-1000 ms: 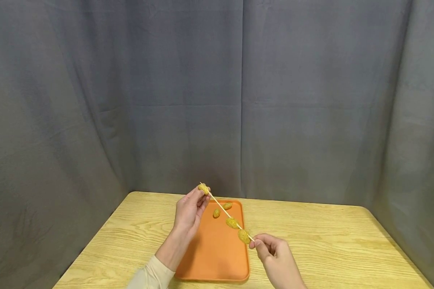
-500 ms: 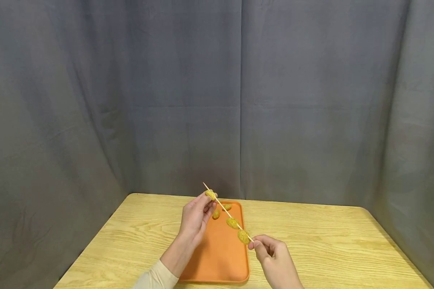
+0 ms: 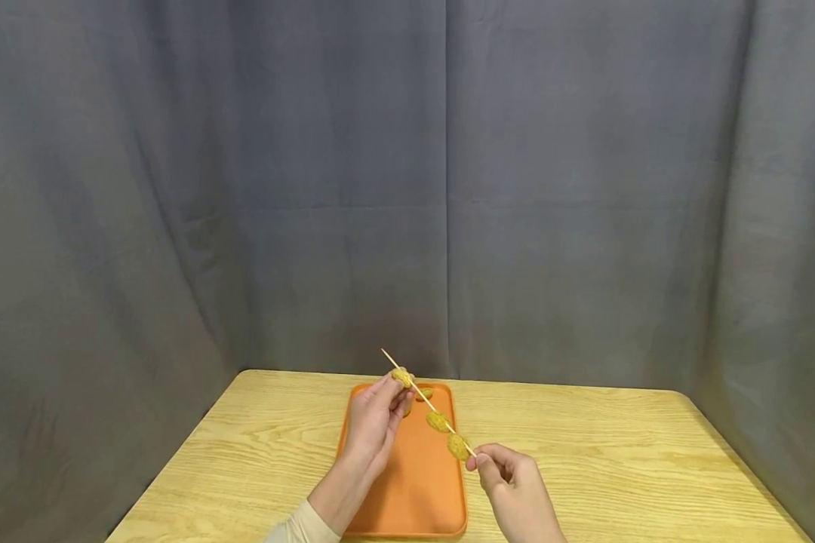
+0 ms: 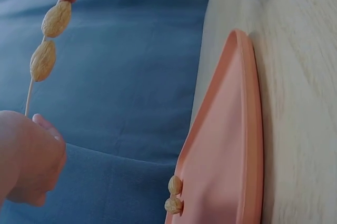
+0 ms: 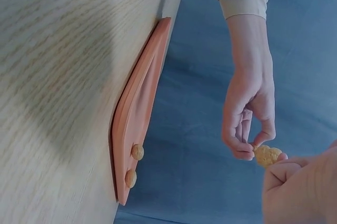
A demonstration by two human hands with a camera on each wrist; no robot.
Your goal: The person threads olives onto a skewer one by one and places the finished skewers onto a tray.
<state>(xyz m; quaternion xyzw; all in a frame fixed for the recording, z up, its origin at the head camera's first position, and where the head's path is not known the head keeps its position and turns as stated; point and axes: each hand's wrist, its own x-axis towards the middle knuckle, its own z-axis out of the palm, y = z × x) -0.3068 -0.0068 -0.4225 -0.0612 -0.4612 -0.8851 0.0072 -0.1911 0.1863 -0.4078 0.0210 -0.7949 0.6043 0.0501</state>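
Carefully pinches the top nugget [image 3: 401,377] on a skewer [image 3: 422,396] in the left hand [image 3: 372,424] and the skewer's end in the right hand [image 3: 520,486], above the desk [image 3: 618,467], risking a split from hard pushing.

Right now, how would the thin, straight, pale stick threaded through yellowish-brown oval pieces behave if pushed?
The stick is probably stiff: it runs straight between the right hand pinching its near end and the left hand on the farthest oval piece. Being so slender, it is likely light and might snap if pushed sideways.
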